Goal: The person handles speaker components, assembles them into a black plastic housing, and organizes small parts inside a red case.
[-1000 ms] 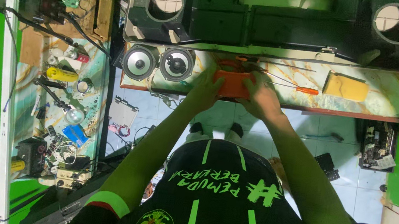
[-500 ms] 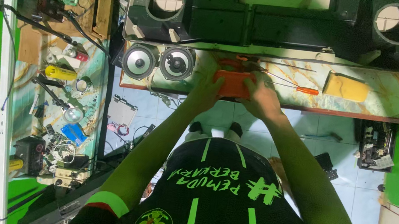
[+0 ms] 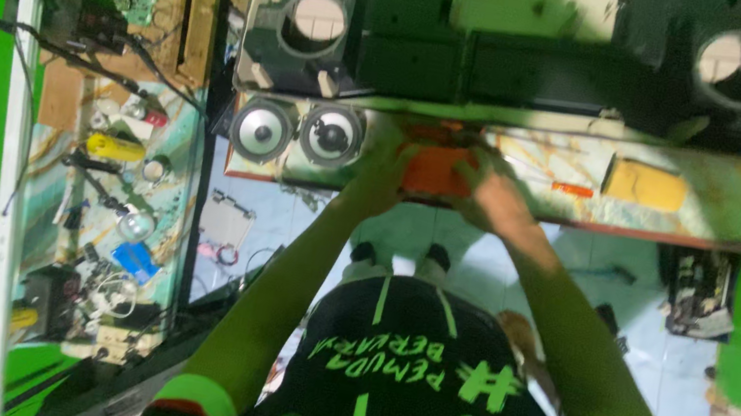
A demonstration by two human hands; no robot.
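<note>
An orange flat box-like object [image 3: 435, 170] lies at the near edge of the marbled workbench [image 3: 697, 200]. My left hand [image 3: 379, 174] grips its left side and my right hand [image 3: 492, 194] grips its right side, fingers curled over it. Most of the object is hidden by my hands. Two round silver loudspeakers [image 3: 297, 132] stand just left of my left hand. A large black and cream speaker cabinet [image 3: 531, 44] with two round openings lies behind the object.
A yellow block [image 3: 646, 184] and an orange-handled tool [image 3: 572, 189] lie on the bench to the right. A side table [image 3: 104, 192] on the left holds several tools, cables and small parts. Tiled floor lies below, with a black device [image 3: 699, 291] at right.
The view has shifted and blurred slightly. Both hands stay on the orange object, with my right hand moved a little over its top.
</note>
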